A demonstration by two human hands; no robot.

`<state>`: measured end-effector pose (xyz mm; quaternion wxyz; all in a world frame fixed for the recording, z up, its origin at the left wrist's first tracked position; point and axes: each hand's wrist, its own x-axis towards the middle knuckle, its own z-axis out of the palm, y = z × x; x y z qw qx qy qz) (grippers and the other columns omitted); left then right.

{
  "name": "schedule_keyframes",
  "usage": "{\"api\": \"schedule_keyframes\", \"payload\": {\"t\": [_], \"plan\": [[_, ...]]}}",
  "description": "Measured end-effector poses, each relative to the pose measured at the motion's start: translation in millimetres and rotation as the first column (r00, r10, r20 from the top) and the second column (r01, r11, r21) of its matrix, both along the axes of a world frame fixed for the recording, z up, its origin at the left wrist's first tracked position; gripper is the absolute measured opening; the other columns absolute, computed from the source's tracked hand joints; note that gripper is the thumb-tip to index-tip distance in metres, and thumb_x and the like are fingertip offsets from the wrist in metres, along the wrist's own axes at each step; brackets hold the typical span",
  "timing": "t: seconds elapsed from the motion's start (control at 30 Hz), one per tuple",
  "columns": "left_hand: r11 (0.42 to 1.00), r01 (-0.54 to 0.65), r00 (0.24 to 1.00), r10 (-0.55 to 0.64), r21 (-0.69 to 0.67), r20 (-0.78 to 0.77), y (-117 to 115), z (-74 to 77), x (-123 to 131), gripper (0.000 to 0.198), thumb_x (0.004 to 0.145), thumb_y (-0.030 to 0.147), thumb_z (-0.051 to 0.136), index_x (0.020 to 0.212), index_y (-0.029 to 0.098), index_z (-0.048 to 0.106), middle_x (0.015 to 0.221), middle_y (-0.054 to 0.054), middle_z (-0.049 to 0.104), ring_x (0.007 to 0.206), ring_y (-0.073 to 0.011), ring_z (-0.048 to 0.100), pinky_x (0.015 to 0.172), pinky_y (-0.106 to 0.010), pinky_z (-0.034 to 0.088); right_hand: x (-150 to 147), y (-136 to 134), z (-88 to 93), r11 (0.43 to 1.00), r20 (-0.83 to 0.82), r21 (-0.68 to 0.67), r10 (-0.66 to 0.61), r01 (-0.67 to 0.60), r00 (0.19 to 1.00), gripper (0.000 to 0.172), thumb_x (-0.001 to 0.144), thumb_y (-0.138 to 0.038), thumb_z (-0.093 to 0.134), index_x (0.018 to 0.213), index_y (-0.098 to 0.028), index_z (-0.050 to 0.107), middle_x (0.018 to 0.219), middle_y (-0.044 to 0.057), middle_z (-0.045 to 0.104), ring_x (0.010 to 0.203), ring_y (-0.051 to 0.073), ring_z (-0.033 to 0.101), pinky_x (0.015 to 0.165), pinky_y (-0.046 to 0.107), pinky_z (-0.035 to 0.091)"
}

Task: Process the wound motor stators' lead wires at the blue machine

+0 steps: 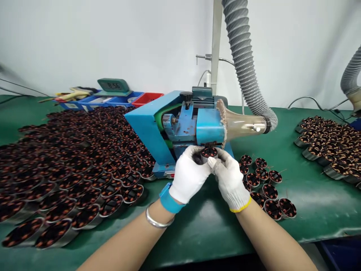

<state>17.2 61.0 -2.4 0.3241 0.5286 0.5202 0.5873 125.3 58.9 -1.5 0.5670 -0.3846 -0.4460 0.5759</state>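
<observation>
Both of my gloved hands grip one motor stator [209,153], a metal ring with copper windings and a black core. My left hand [189,175], in a white glove with a blue wristband, is closed round its left side. On the right side, my right hand [228,175] is closed too, its thumb pressed to the front of the ring. The stator is held at the front of a blue belt machine [210,124], close under its blue guard. Whether it touches the machine is hidden by the fingers.
Many stators [84,165] crowd the left side. Several more [269,191] stand right of my hands, and another group [335,145] is at far right. A clear funnel [242,126] joins a grey hose [239,49]. Blue bins [109,101], a red bin [146,98] and a clock [113,86] sit behind.
</observation>
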Motion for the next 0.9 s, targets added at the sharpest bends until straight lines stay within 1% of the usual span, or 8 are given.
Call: {"api": "schedule_keyframes", "payload": {"t": [0.1,0.3,0.47,0.57,0.63,0.77,0.83,0.9], "plan": [[0.999,-0.004,1.000,0.005,0.049,-0.030,0.3,-0.7,1.0,0.033,0.061,0.026,0.076,0.089,0.018,0.061,0.086,-0.004,0.070,0.081,-0.0215,0.066,0.074,-0.033,0.054,-1.4,0.2,-0.3,1.000,-0.036,-0.006,0.014,-0.014,0.999,0.041,0.069,-0.035,0.071,0.103,-0.015,0.062,0.073,0.000,0.061,0.058,0.012,0.053,0.056,0.025,0.049],[0.994,0.001,0.998,0.006,0.106,-0.059,0.5,-11.4,-2.5,0.040,0.059,0.023,0.076,0.096,0.018,0.061,0.095,-0.006,0.070,0.089,-0.0223,0.066,0.083,-0.035,0.053,-3.8,-2.4,-5.7,1.000,-0.065,-0.020,0.000,-0.001,0.998,0.049,0.063,-0.031,0.074,0.108,-0.017,0.059,0.080,0.002,0.066,0.062,0.015,0.058,0.057,0.027,0.050],[0.995,-0.007,0.994,0.018,0.102,-0.106,1.9,-9.5,-2.7,0.036,0.061,0.023,0.076,0.093,0.019,0.061,0.091,-0.005,0.070,0.086,-0.0219,0.066,0.080,-0.034,0.053,-6.2,-1.8,-9.2,1.000,-0.134,-0.022,0.001,-0.004,0.991,0.050,0.065,-0.034,0.073,0.109,-0.016,0.058,0.085,0.004,0.068,0.070,0.016,0.062,0.066,0.029,0.053],[0.993,-0.024,0.991,0.039,0.114,-0.131,3.8,-8.7,-1.0,0.039,0.060,0.021,0.076,0.096,0.019,0.061,0.092,-0.005,0.070,0.087,-0.0229,0.066,0.080,-0.035,0.054,-6.5,0.6,-14.3,1.000,-0.123,-0.025,0.010,-0.013,0.992,0.055,0.067,-0.036,0.074,0.115,-0.016,0.056,0.081,0.003,0.068,0.070,0.018,0.063,0.067,0.031,0.053],[0.992,-0.023,0.988,0.042,0.125,-0.147,4.5,-9.9,-0.4,0.038,0.061,0.022,0.075,0.096,0.019,0.060,0.093,-0.006,0.070,0.088,-0.0232,0.067,0.080,-0.036,0.054,-6.1,1.7,-17.7,1.000,-0.128,-0.019,0.010,-0.012,0.992,0.056,0.069,-0.036,0.074,0.118,-0.015,0.054,0.082,0.003,0.069,0.074,0.019,0.064,0.072,0.033,0.054],[0.984,-0.050,0.978,0.084,0.173,-0.193,-2.6,-16.2,-3.4,0.038,0.060,0.024,0.075,0.094,0.019,0.058,0.090,-0.006,0.068,0.085,-0.0221,0.066,0.079,-0.036,0.054,-2.4,-5.3,-19.6,0.998,-0.093,0.062,0.020,-0.014,0.995,0.053,0.071,-0.035,0.073,0.118,-0.017,0.055,0.100,0.007,0.069,0.088,0.022,0.066,0.082,0.036,0.055],[0.972,-0.063,0.971,0.112,0.226,-0.212,-10.0,-20.5,-7.0,0.042,0.054,0.024,0.079,0.090,0.020,0.057,0.087,-0.004,0.066,0.081,-0.0211,0.065,0.076,-0.035,0.054,0.4,-13.1,-19.1,0.989,-0.001,0.136,0.059,-0.058,0.998,0.050,0.071,-0.032,0.074,0.116,-0.019,0.057,0.107,0.007,0.068,0.092,0.023,0.066,0.083,0.035,0.055],[0.971,-0.053,0.978,0.097,0.234,-0.183,-16.8,-23.0,-10.6,0.047,0.050,0.025,0.081,0.089,0.020,0.055,0.085,-0.003,0.065,0.077,-0.0203,0.065,0.073,-0.034,0.055,2.9,-19.7,-19.5,0.974,0.058,0.188,0.118,-0.127,0.991,0.049,0.071,-0.031,0.075,0.117,-0.020,0.058,0.110,0.008,0.067,0.095,0.023,0.066,0.084,0.035,0.055]]}}
